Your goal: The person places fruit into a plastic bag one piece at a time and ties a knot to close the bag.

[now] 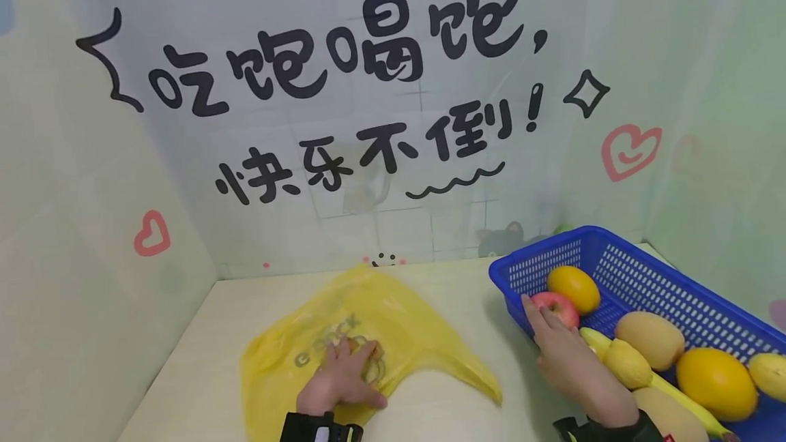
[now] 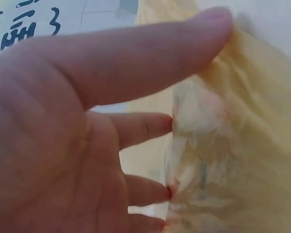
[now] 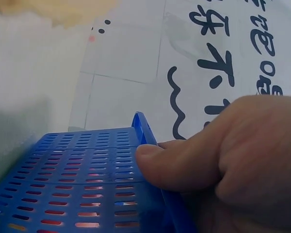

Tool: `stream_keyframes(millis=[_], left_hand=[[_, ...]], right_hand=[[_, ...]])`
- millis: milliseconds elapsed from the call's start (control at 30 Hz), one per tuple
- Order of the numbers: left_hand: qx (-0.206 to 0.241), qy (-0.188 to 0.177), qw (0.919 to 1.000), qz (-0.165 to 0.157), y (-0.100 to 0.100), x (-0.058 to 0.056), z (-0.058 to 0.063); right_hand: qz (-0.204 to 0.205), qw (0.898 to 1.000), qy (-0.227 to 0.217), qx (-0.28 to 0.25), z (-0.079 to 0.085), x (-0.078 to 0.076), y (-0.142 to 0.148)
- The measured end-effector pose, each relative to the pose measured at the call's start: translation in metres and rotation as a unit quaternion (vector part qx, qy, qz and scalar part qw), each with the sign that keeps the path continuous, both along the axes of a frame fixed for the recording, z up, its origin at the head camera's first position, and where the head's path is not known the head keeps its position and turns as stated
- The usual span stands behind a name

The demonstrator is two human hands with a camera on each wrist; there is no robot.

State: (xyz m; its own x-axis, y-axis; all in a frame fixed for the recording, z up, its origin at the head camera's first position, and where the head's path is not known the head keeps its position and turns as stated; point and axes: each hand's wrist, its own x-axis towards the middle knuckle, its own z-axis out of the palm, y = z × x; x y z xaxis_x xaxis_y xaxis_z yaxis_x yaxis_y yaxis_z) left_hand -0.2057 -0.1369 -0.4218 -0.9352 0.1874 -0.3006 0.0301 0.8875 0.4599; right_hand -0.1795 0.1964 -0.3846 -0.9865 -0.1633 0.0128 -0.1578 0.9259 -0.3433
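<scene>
A thin yellow plastic bag point(image 1: 405, 322) with dark printed letters lies spread over the table. On top of it rests my left hand point(image 1: 344, 377), fingers spread and fingertips touching the plastic. In the left wrist view, the thumb point(image 2: 150, 56) extends straight along the crumpled bag point(image 2: 262, 145). My right hand point(image 1: 571, 367) holds the near left rim of a blue plastic basket point(image 1: 552, 251). The right wrist view has the thumb point(image 3: 174, 167) over the outside of the basket wall point(image 3: 87, 179). Inside, a red apple point(image 1: 561, 309) sits beside that hand, partly covered by its fingers.
The basket also contains an orange fruit point(image 1: 574, 285), a larger orange fruit point(image 1: 717, 384), a tan oval fruit point(image 1: 651, 340), a yellow lemon point(image 1: 628, 363) and a banana point(image 1: 688, 401). Behind the pale table point(image 1: 202, 340) stands a lettered wall point(image 1: 381, 224).
</scene>
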Motion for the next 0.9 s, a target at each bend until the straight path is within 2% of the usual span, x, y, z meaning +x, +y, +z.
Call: stream_keyframes(millis=[233,433,567,733,800,900], left_hand=[[0.001,0.023,0.9982,0.054,0.015,0.005,0.003],[-0.026,0.034,0.9963,0.074,0.025,0.009,0.008],[-0.013,0.037,0.9938,0.104,0.025,0.013,0.013],[-0.047,0.061,0.9914,0.105,0.030,0.015,0.022],[-0.062,0.062,0.9918,0.093,0.033,0.014,0.023],[-0.051,0.042,0.9949,0.076,0.036,0.013,0.021]], right_hand=[[0.005,1.000,-0.001,-0.005,0.000,0.000,0.002],[0.004,1.000,-0.009,0.000,0.000,-0.001,0.001],[0.002,1.000,-0.006,-0.006,0.000,-0.001,0.001],[-0.010,0.999,0.008,-0.030,0.000,-0.003,0.003],[-0.016,0.999,0.011,-0.034,0.000,-0.003,0.003],[-0.021,0.999,0.011,-0.032,-0.002,-0.003,0.002]])
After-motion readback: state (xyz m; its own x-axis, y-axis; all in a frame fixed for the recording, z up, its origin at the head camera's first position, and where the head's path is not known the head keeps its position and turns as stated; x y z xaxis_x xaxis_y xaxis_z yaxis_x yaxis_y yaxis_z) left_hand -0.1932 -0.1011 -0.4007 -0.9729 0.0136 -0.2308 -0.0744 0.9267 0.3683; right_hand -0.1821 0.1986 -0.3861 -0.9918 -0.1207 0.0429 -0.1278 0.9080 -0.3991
